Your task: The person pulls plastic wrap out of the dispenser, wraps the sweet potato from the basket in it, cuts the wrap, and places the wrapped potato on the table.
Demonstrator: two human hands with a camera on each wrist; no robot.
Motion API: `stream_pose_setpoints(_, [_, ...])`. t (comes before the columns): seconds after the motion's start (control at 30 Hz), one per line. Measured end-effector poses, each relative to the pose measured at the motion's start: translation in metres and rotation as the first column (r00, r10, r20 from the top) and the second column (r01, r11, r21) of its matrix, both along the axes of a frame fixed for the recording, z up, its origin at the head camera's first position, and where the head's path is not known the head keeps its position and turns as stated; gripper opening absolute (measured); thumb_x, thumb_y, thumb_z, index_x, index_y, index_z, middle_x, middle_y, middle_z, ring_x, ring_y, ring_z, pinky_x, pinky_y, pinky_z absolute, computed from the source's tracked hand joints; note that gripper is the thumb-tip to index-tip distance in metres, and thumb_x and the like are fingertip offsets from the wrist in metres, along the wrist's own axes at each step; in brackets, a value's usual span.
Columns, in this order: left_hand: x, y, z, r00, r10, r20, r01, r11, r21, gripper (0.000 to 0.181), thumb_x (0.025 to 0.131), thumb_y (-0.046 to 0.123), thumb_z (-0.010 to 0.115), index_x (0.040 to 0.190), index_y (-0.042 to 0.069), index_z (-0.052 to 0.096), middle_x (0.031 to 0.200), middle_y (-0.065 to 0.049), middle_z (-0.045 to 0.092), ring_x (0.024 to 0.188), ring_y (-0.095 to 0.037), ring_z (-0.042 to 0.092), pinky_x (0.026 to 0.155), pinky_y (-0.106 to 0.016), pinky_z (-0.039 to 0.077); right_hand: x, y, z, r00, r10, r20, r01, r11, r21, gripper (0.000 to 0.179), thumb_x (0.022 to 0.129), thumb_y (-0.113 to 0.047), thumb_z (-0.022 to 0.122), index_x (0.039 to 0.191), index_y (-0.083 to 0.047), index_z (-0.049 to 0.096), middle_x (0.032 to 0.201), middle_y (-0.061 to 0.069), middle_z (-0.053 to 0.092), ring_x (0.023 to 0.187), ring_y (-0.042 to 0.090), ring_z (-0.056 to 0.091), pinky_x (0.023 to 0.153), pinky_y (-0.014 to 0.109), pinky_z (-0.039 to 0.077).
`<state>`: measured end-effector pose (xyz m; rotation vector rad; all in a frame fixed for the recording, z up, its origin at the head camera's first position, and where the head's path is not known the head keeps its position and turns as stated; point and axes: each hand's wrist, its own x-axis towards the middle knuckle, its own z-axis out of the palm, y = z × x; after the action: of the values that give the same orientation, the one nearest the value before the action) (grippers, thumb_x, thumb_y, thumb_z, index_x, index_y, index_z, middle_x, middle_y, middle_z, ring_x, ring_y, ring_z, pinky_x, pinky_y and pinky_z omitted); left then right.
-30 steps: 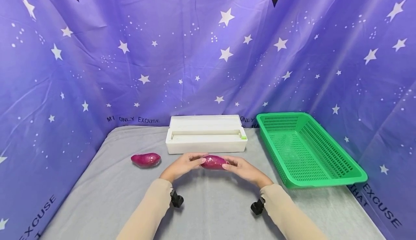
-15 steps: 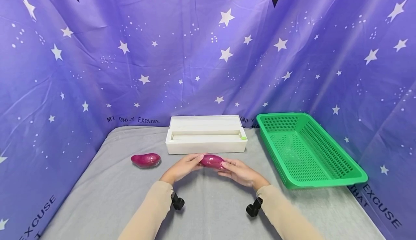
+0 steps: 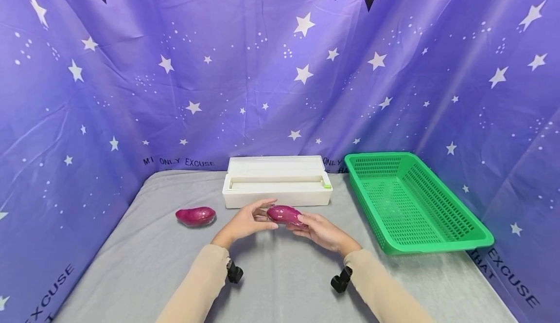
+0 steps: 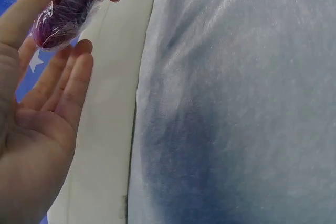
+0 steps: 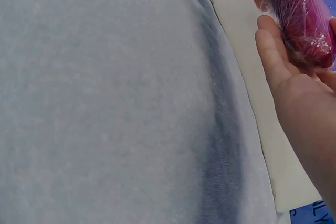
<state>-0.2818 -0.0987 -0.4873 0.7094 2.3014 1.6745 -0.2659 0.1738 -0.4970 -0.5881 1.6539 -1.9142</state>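
Observation:
In the head view, a purple sweet potato [image 3: 284, 214] wrapped in clear film is held up in front of the long white box. My right hand [image 3: 323, 232] grips its right end, thumb on the near side and fingers beneath. Around the left end my left hand [image 3: 246, 222] is spread, thumb and fingers parted. The left wrist view shows the film-covered tip [image 4: 55, 27] between that thumb and the extended fingers [image 4: 73, 87]. Crinkled film on the sweet potato [image 5: 304, 19] shows in the right wrist view. A second purple sweet potato [image 3: 196, 216], also shiny, lies on the cloth to the left.
The white box [image 3: 277, 198] stands at the back with its lid [image 3: 275, 166] up and a small green piece [image 3: 327, 186] at its right end. A green perforated basket [image 3: 442, 246] sits at the right. Grey cloth [image 3: 280, 284] covers the table; starry purple curtains [image 3: 245, 70] surround it.
My left thumb and fingers have spread off the left end of the sweet potato. The right hand has shifted its hold to underneath, and the sweet potato has moved slightly left.

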Motion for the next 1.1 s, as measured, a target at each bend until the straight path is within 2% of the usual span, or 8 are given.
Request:
stream_pose_setpoints(0.1, [0.0, 0.001, 0.001, 0.999, -0.004, -0.042, 0.004, 1.0, 0.01, 0.065, 0.084, 0.014, 0.083, 0.143, 0.008, 0.055, 0.125, -0.011, 0.065, 0.106, -0.026, 0.065, 0.092, -0.035, 0.054, 0.0, 0.0, 0.0, 1.0, 0.02, -0.003, -0.02, 1.0, 0.006, 0.051, 0.11, -0.02, 0.037, 0.144, 0.018, 0.033, 0.143, 0.036, 0.043, 0.136, 0.051, 0.037, 0.113, 0.05, 0.033])
stream_pose_setpoints(0.23, [0.0, 0.001, 0.0, 0.997, 0.002, -0.079, -0.002, 1.0, -0.002, 0.058, 0.085, 0.009, 0.081, 0.138, 0.004, 0.059, 0.117, -0.013, 0.068, 0.101, -0.027, 0.065, 0.087, -0.035, 0.055, 0.0, 0.0, 0.0, 0.999, 0.034, -0.014, -0.034, 0.999, 0.024, 0.052, 0.11, -0.023, 0.039, 0.144, 0.016, 0.035, 0.144, 0.034, 0.044, 0.135, 0.051, 0.038, 0.112, 0.05, 0.034])
stream_pose_setpoints(0.33, [0.0, 0.0, -0.001, 0.997, 0.006, -0.079, -0.006, 1.0, -0.006, 0.058, 0.084, 0.011, 0.083, 0.138, 0.007, 0.06, 0.117, -0.01, 0.068, 0.101, -0.026, 0.065, 0.087, -0.035, 0.055, 0.0, -0.001, 0.0, 0.999, 0.022, -0.023, -0.021, 0.998, 0.053, 0.052, 0.11, -0.024, 0.038, 0.145, 0.014, 0.036, 0.143, 0.029, 0.048, 0.134, 0.049, 0.042, 0.112, 0.049, 0.035])
stream_pose_setpoints(0.57, [0.0, -0.007, 0.0, 0.997, 0.034, -0.063, -0.034, 0.999, -0.001, 0.057, 0.083, 0.019, 0.085, 0.135, 0.018, 0.063, 0.115, -0.005, 0.068, 0.1, -0.021, 0.065, 0.087, -0.034, 0.055, 0.001, 0.001, 0.005, 0.994, -0.059, -0.089, 0.073, 0.984, 0.16, 0.056, 0.108, -0.03, 0.044, 0.145, 0.012, 0.037, 0.138, 0.033, 0.05, 0.126, 0.041, 0.053, 0.107, 0.044, 0.043])
stream_pose_setpoints(0.7, [0.0, -0.011, 0.0, 0.997, 0.049, -0.064, -0.049, 0.999, -0.009, 0.056, 0.083, 0.021, 0.085, 0.135, 0.018, 0.063, 0.114, -0.005, 0.069, 0.099, -0.022, 0.065, 0.087, -0.035, 0.055, 0.004, 0.003, 0.008, 0.974, -0.135, -0.183, 0.176, 0.957, 0.231, 0.058, 0.102, -0.025, 0.059, 0.147, 0.005, 0.04, 0.134, 0.026, 0.056, 0.119, 0.035, 0.058, 0.101, 0.043, 0.048])
stream_pose_setpoints(0.83, [0.001, -0.015, -0.001, 0.996, 0.056, -0.063, -0.057, 0.998, -0.01, 0.058, 0.083, 0.021, 0.084, 0.136, 0.016, 0.062, 0.115, -0.007, 0.068, 0.1, -0.024, 0.065, 0.088, -0.038, 0.054, 0.007, 0.0, 0.007, 0.942, -0.194, -0.275, 0.269, 0.925, 0.269, 0.056, 0.094, -0.019, 0.072, 0.14, 0.0, 0.047, 0.124, 0.018, 0.063, 0.111, 0.028, 0.063, 0.094, 0.038, 0.052])
stream_pose_setpoints(0.97, [0.002, -0.019, -0.002, 0.997, 0.058, -0.053, -0.059, 0.998, -0.01, 0.06, 0.083, 0.021, 0.084, 0.138, 0.015, 0.061, 0.12, -0.009, 0.067, 0.102, -0.025, 0.065, 0.089, -0.038, 0.054, 0.007, -0.004, 0.006, 0.925, -0.22, -0.309, 0.304, 0.918, 0.256, 0.044, 0.092, -0.014, 0.073, 0.129, 0.001, 0.054, 0.112, 0.016, 0.068, 0.103, 0.024, 0.066, 0.088, 0.033, 0.053])
stream_pose_setpoints(1.1, [0.004, -0.026, 0.0, 0.996, 0.079, -0.032, -0.079, 0.997, -0.021, 0.06, 0.083, 0.023, 0.084, 0.139, 0.016, 0.061, 0.128, -0.008, 0.063, 0.104, -0.023, 0.065, 0.09, -0.038, 0.054, 0.007, -0.011, 0.005, 0.921, -0.224, -0.319, 0.31, 0.917, 0.252, 0.04, 0.093, -0.014, 0.072, 0.127, 0.002, 0.056, 0.109, 0.014, 0.069, 0.101, 0.023, 0.066, 0.086, 0.031, 0.053])
